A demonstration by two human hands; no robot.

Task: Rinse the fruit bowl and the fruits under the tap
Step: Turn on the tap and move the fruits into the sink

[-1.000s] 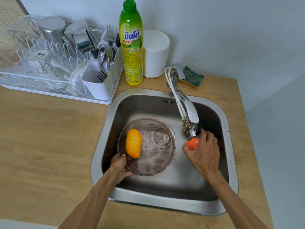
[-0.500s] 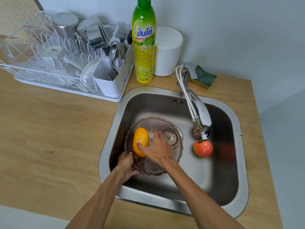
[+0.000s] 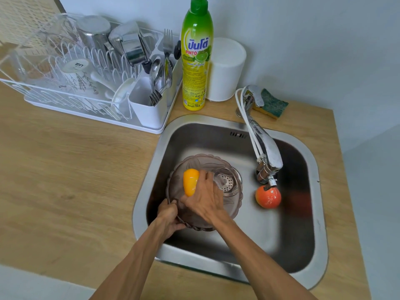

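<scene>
where the steel sink [image 3: 311, 252] is let into the wooden counter [image 3: 71, 182]: one fruit bowl [image 3: 229, 204], smoky translucent plastic, scalloped rim, held tilted over the drain; near rim gripped by left hand [image 3: 167, 215], fingers curled round it. one orange-red fruit [image 3: 268, 197], round, glossy, lying on the basin floor just under the tap [image 3: 265, 152] spout, apart from both hands. one yellow fruit [image 3: 191, 181], oblong, inside the bowl; right hand [image 3: 205, 200] closes its fingers on it from the right.
</scene>
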